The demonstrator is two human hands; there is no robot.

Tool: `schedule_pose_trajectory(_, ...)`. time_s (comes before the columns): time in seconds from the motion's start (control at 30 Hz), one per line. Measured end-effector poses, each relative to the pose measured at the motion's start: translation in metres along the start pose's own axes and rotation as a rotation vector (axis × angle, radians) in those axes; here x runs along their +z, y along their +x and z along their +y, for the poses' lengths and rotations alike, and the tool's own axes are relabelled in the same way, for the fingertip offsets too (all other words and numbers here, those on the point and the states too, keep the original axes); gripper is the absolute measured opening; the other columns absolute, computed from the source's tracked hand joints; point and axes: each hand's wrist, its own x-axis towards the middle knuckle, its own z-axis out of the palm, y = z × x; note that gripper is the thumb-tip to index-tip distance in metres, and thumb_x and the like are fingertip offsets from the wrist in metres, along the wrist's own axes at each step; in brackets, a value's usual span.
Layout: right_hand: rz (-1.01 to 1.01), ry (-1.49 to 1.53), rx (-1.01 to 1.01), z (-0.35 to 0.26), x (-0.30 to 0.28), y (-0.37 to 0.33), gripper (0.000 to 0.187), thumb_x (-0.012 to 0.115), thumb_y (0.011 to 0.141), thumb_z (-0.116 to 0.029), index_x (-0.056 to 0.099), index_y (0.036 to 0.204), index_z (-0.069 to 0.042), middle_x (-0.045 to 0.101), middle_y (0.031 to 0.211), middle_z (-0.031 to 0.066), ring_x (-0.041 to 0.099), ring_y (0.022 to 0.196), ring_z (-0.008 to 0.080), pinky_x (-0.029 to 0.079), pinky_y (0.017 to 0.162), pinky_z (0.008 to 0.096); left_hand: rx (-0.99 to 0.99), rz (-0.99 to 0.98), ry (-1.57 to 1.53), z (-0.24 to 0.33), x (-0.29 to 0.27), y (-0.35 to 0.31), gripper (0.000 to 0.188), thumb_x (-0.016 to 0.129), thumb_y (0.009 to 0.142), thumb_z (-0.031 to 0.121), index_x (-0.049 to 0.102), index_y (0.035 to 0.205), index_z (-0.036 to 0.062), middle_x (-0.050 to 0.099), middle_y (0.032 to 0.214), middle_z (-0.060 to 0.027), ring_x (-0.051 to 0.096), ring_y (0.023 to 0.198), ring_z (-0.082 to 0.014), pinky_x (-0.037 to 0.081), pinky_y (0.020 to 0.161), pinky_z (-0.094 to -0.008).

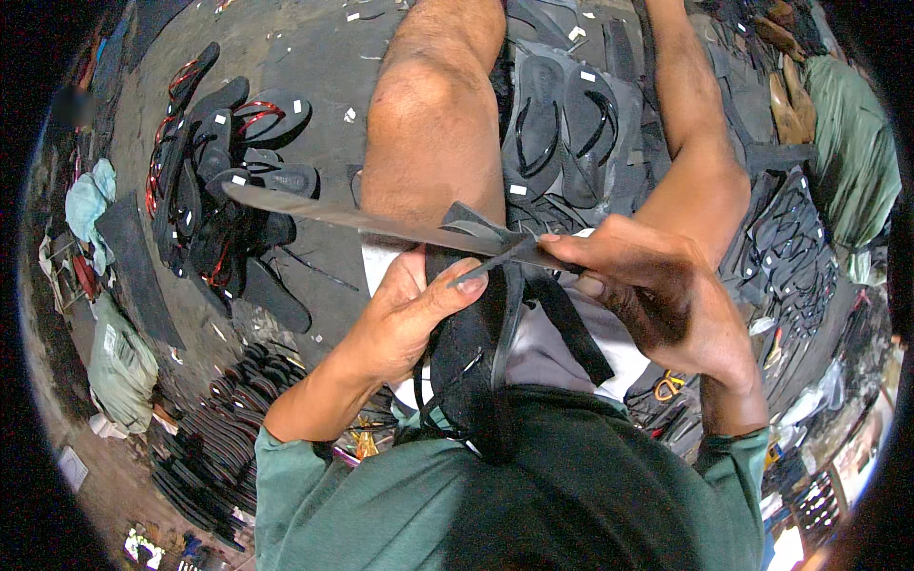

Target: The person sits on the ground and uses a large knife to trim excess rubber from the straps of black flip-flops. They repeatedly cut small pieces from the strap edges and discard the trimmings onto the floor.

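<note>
Over my lap, my left hand [405,309] is closed around a black flip-flop [466,352], its thumb pressed along the sole's upper end. My right hand [671,285] grips a long knife [324,211] at its right end; the handle is mostly hidden by the fingers. The blade stretches leftward across the upper end of the flip-flop, beyond my left thumb. A thin dark strip of rubber [495,262] crosses the blade between the two hands. Loose dark flaps stand up just behind the blade.
A pair of black flip-flops [538,124] lies between my legs. More flip-flops [214,143], some with red straps, are heaped at the left. Rows of dark soles [228,409] sit lower left. Black straps [790,238], wooden shoe lasts [790,105] and a green sack [847,143] lie right.
</note>
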Motion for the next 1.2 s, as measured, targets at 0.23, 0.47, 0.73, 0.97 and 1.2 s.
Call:
schedule_pose_trajectory(0.23, -0.093, -0.05, -0.19, 0.007, -0.006, 0.019, 0.029, 0.063, 0.095, -0.004, 0.066, 0.124, 0.002, 0.066, 0.089, 0.0182, 0.064, 0.079, 0.0286, 0.05, 0.071, 0.0366, -0.045, -0.07, -0.134, 0.009, 0.009, -0.002, 0.044, 0.07, 0.097, 0.029, 0.06, 0.129, 0.0007, 0.068, 0.113, -0.0031, 0.064, 0.098, -0.0096, 0.051, 0.089, -0.0258)
schedule_pose_trajectory(0.47, -0.165, -0.2, -0.2, 0.006, -0.008, 0.034, 0.034, 0.05, 0.104, -0.027, 0.067, 0.124, -0.007, 0.07, 0.114, 0.0191, 0.067, 0.106, 0.04, 0.054, 0.089, 0.0498, -0.033, -0.057, -0.002, 0.006, 0.018, -0.003, 0.042, 0.069, 0.097, 0.031, 0.062, 0.126, 0.0018, 0.069, 0.105, -0.0018, 0.065, 0.092, -0.0085, 0.054, 0.083, -0.0265)
schedule_pose_trajectory(0.73, 0.218, -0.201, -0.386, -0.006, -0.01, 0.003, 0.038, 0.056, 0.101, -0.022, 0.063, 0.134, -0.005, 0.07, 0.105, 0.0176, 0.068, 0.096, 0.0362, 0.054, 0.082, 0.0449, 0.29, -0.137, 0.526, 0.056, 0.03, -0.005, 0.05, 0.076, 0.092, 0.028, 0.06, 0.13, 0.0, 0.067, 0.113, -0.0059, 0.062, 0.101, -0.0148, 0.049, 0.093, -0.0288)
schedule_pose_trajectory(0.97, 0.729, -0.091, -0.324, 0.005, 0.042, -0.03, 0.049, 0.065, 0.088, 0.001, 0.062, 0.137, -0.006, 0.063, 0.091, 0.0142, 0.066, 0.078, 0.0299, 0.054, 0.069, 0.0386, 0.425, -0.617, 0.113, -0.005, 0.014, -0.032, 0.063, 0.064, 0.092, 0.06, 0.058, 0.121, 0.0041, 0.066, 0.112, -0.0118, 0.066, 0.097, -0.0211, 0.055, 0.082, -0.0327)
schedule_pose_trajectory(1.2, 0.946, -0.113, -0.42, 0.024, 0.081, -0.047, 0.052, 0.07, 0.083, -0.001, 0.064, 0.135, -0.006, 0.065, 0.097, 0.0147, 0.067, 0.077, 0.0301, 0.055, 0.067, 0.0393, 0.423, 0.081, -0.556, -0.033, 0.115, 0.006, 0.04, 0.058, 0.101, 0.046, 0.064, 0.122, 0.0122, 0.071, 0.116, -0.0017, 0.07, 0.102, -0.0156, 0.058, 0.089, -0.0334)
